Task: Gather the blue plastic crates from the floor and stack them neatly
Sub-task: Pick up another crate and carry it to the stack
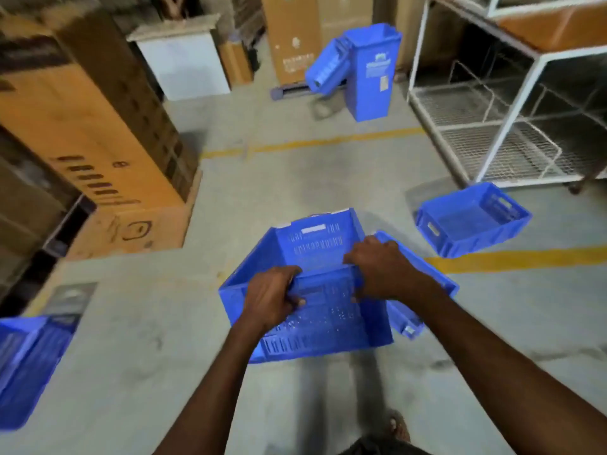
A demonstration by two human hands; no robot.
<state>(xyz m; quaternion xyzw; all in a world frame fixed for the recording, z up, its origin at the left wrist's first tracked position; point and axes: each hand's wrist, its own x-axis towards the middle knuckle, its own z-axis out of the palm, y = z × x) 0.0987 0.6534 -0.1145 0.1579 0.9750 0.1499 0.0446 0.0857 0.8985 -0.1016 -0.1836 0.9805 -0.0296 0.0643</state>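
Observation:
I carry a deep blue crate (315, 251) in front of me above the floor, tilted with its open side facing away. My left hand (272, 298) grips its near rim, fingers curled over the edge. My right hand (377, 267) grips the same rim further right. A shallower blue crate (407, 318) sticks out behind and right of the held one; what supports it is hidden. Another shallow blue crate (469, 220) lies on the floor to the right. A blue crate (26, 366) sits at the left edge. Far back, a blue crate (326, 67) leans against a tall blue bin (374, 70).
Large cardboard boxes (98, 126) line the left side. A white wire-shelf rack (505, 126) stands at the right. Yellow floor lines (512, 259) cross the grey concrete. A white cabinet (184, 60) stands at the back. My sandalled foot (399, 428) shows at the bottom.

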